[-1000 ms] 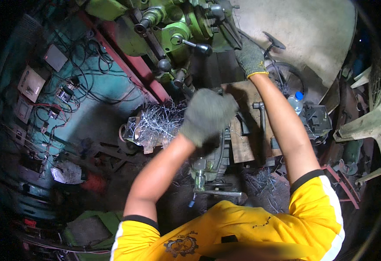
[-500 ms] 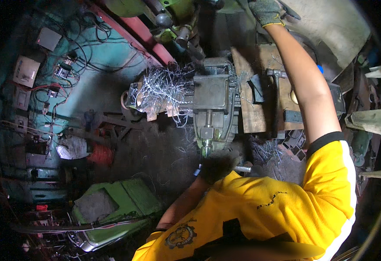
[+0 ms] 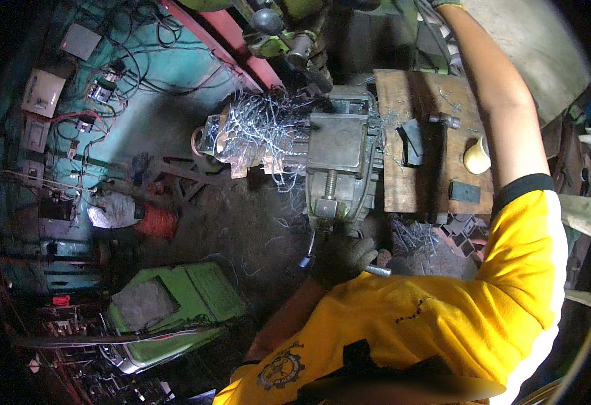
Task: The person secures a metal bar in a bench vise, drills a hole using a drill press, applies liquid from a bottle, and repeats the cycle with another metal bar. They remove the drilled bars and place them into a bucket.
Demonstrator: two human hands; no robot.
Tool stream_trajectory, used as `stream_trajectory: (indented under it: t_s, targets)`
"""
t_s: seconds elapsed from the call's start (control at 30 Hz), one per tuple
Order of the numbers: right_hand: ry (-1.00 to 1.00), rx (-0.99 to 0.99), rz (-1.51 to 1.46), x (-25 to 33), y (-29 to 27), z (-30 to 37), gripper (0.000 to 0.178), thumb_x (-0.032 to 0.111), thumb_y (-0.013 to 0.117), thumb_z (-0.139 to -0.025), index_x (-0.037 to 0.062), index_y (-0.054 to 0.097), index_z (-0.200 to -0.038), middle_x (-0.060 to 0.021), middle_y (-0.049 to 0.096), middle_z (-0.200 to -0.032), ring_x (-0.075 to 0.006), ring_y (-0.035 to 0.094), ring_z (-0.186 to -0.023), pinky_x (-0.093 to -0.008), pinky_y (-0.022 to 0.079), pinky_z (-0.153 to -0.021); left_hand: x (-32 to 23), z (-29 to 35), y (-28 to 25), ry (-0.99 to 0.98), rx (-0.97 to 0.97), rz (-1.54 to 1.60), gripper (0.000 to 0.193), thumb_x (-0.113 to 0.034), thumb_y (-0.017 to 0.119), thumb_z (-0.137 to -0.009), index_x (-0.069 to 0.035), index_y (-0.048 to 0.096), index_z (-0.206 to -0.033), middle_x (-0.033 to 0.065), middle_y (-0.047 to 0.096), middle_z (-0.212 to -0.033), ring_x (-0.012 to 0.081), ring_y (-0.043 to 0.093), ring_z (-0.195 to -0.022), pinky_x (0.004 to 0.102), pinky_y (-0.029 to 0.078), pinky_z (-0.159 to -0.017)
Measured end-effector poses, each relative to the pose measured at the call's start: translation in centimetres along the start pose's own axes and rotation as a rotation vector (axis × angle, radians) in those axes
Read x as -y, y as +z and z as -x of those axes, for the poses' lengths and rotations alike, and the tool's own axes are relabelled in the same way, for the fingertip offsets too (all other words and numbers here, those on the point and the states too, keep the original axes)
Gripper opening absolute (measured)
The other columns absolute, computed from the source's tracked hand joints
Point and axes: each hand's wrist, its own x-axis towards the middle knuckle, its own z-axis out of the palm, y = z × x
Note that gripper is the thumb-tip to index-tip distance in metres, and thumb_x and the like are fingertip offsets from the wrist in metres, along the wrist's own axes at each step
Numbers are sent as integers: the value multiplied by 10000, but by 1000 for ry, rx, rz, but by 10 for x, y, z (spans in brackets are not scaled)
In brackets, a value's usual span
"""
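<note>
My left hand (image 3: 345,258), in a dark work glove, is at the near end of a grey machine vise (image 3: 336,140). Its fingers curl round the vise handle (image 3: 378,270), whose metal end sticks out to the right. The vise screw (image 3: 330,183) shows between the jaw block and this hand. My right arm reaches far forward at the upper right. Only the glove cuff of my right hand (image 3: 449,3) shows at the top edge; its fingers are out of the picture, beside parts of a green machine (image 3: 289,40).
Tangled metal shavings (image 3: 258,131) heap left of the vise. On the wooden board (image 3: 397,192) to the right lie a hammer (image 3: 445,121), a dark block (image 3: 464,192), a dark plate (image 3: 412,140) and a pale yellow round container (image 3: 476,156). A green casing (image 3: 201,290) stands lower left.
My right hand has moved up, almost out of the picture. My left hand stays at the vise handle, with more of its glove showing. The whole view has shifted slightly.
</note>
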Motion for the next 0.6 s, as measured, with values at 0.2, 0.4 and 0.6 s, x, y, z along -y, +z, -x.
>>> stream_trajectory:
  t_s: [0.2, 0.4, 0.6]
  targets:
    - [-103, 197, 44, -3, -8, -36, 305, 397, 602, -972, 130, 680, -1098, -229, 720, -982, -447, 684, -964, -501, 546, -819, 3, -5, 6, 119, -321, -36, 127, -236, 630, -858, -123, 649, -802, 89, 591, -784, 343, 597, -739, 495, 490, -670]
    - [50, 317, 7, -10, -3, -5, 378, 375, 487, -1031, 82, 704, -1133, -267, 702, -1052, -439, 660, -1056, -499, 513, -906, 12, 5, 15, -49, 6, -88, 175, -264, 629, -932, -111, 692, -879, 127, 667, -856, 363, 651, -751, 514, 505, -680]
    - [171, 526, 62, 3, -27, 61, 368, 341, 542, -953, 66, 751, -1081, -243, 719, -1111, -437, 671, -1076, -510, 521, -948, 2, 9, 18, -91, -240, 48, 242, -293, 630, -962, -68, 671, -881, 199, 664, -788, 404, 662, -725, 514, 517, -685]
